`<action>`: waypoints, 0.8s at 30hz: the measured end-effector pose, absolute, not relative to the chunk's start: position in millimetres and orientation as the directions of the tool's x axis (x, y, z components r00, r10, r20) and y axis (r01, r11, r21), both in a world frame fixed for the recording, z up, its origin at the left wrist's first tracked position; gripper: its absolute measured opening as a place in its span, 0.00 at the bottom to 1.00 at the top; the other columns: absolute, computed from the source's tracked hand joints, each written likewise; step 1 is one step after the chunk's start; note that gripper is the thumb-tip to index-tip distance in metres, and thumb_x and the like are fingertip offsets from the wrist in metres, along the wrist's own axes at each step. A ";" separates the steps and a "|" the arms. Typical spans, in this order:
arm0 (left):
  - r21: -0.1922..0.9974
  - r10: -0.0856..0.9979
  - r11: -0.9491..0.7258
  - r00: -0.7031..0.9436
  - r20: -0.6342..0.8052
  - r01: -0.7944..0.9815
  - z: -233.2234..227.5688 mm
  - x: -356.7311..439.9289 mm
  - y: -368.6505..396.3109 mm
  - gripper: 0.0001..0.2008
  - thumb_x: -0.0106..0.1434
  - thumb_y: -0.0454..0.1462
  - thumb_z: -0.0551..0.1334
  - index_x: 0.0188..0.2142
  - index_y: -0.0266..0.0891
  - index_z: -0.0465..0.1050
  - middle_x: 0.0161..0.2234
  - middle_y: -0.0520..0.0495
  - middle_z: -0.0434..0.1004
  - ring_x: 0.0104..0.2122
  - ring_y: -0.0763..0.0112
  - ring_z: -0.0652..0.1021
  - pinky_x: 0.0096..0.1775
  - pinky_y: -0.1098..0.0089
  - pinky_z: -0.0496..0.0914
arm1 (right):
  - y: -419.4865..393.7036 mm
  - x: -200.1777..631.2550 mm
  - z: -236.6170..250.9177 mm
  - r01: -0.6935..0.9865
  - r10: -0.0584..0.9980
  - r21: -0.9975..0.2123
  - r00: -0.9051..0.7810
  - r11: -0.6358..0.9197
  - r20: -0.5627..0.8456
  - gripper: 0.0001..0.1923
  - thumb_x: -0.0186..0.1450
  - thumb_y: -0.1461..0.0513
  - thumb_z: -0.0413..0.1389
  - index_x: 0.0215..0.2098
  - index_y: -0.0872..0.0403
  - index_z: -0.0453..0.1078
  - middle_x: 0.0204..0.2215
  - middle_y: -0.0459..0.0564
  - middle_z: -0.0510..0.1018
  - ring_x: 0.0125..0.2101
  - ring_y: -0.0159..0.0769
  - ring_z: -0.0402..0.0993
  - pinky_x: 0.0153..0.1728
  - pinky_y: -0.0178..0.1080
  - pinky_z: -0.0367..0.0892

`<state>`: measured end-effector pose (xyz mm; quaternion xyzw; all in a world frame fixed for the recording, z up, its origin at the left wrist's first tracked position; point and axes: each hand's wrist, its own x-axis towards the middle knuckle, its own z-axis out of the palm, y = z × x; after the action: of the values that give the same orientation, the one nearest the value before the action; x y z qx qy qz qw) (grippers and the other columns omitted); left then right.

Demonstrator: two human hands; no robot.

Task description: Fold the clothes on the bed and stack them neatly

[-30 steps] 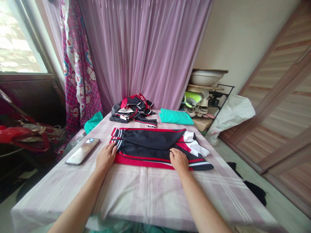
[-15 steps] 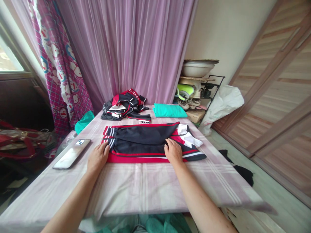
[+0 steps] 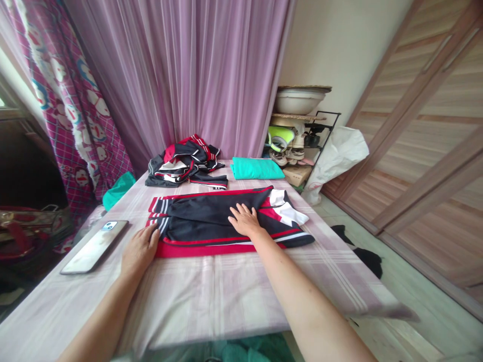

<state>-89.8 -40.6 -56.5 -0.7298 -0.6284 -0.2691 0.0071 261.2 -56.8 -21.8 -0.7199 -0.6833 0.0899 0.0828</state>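
Since a second ago the right hand (image 3: 245, 221) has slid from the near red hem up onto the middle of the folded black-and-red garment (image 3: 222, 221), fingers spread flat; the left hand (image 3: 139, 247) lies open at its left edge. Centre frame, the garment rests on the table (image 3: 211, 291); a phone (image 3: 95, 246) lies lower left; a crumpled pile (image 3: 184, 163) and teal cloth (image 3: 256, 168) sit beyond.

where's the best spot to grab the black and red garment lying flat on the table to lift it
Probably the two short ends of the black and red garment, coming from its sides. It lies flat and long across the table, with the left hand already at the striped cuff end. The right hand rests flat mid-cloth; the white-patched end lies beyond it.
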 end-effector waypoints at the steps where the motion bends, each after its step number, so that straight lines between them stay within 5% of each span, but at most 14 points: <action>1: 0.335 0.914 -0.210 0.063 0.401 0.918 -56.9 -90.5 -40.2 0.27 0.66 0.48 0.47 0.52 0.39 0.75 0.50 0.41 0.80 0.51 0.57 0.77 0.54 0.60 0.69 | -57.0 265.1 -24.3 0.969 0.997 -0.241 0.041 -0.056 -0.066 0.30 0.73 0.49 0.38 0.69 0.48 0.53 0.71 0.52 0.49 0.69 0.44 0.40 0.66 0.58 0.36; 5: 0.387 0.942 -0.150 0.013 0.337 0.910 -50.9 -96.4 -35.4 0.27 0.65 0.50 0.47 0.51 0.42 0.76 0.47 0.42 0.81 0.48 0.56 0.79 0.49 0.60 0.73 | -55.7 271.5 -24.8 0.968 0.994 -0.245 0.027 -0.053 -0.107 0.31 0.72 0.48 0.39 0.70 0.47 0.52 0.71 0.51 0.47 0.70 0.44 0.40 0.66 0.58 0.36; 11: 0.382 0.973 -0.009 -0.080 0.216 0.924 -28.3 -107.3 -9.6 0.26 0.66 0.52 0.49 0.52 0.44 0.76 0.44 0.41 0.82 0.39 0.55 0.81 0.42 0.58 0.75 | -19.8 281.0 -3.3 0.965 0.989 -0.248 0.114 -0.087 0.098 0.29 0.73 0.50 0.39 0.69 0.49 0.54 0.70 0.55 0.52 0.69 0.45 0.43 0.65 0.58 0.39; 18: 0.130 0.899 -0.285 0.218 0.379 0.950 -19.6 -57.6 26.5 0.26 0.67 0.47 0.51 0.58 0.37 0.70 0.61 0.37 0.69 0.61 0.52 0.69 0.59 0.56 0.64 | -0.6 296.3 -24.0 0.971 0.990 -0.206 0.104 -0.121 -0.090 0.30 0.73 0.49 0.39 0.70 0.48 0.51 0.71 0.54 0.49 0.69 0.44 0.43 0.65 0.57 0.40; 24: -0.008 0.937 -0.278 0.273 0.215 0.960 -17.8 -18.8 64.3 0.27 0.68 0.47 0.51 0.62 0.40 0.66 0.64 0.38 0.64 0.64 0.50 0.63 0.63 0.47 0.54 | 5.2 280.3 -16.2 0.973 0.993 -0.204 0.101 -0.111 -0.057 0.32 0.72 0.49 0.40 0.71 0.51 0.50 0.70 0.58 0.50 0.69 0.47 0.43 0.65 0.58 0.39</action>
<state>-18.8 64.3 -17.8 -0.7950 -0.5968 -0.0842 0.0682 280.3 5.2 -16.2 -0.7397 -0.6644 0.0898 0.0571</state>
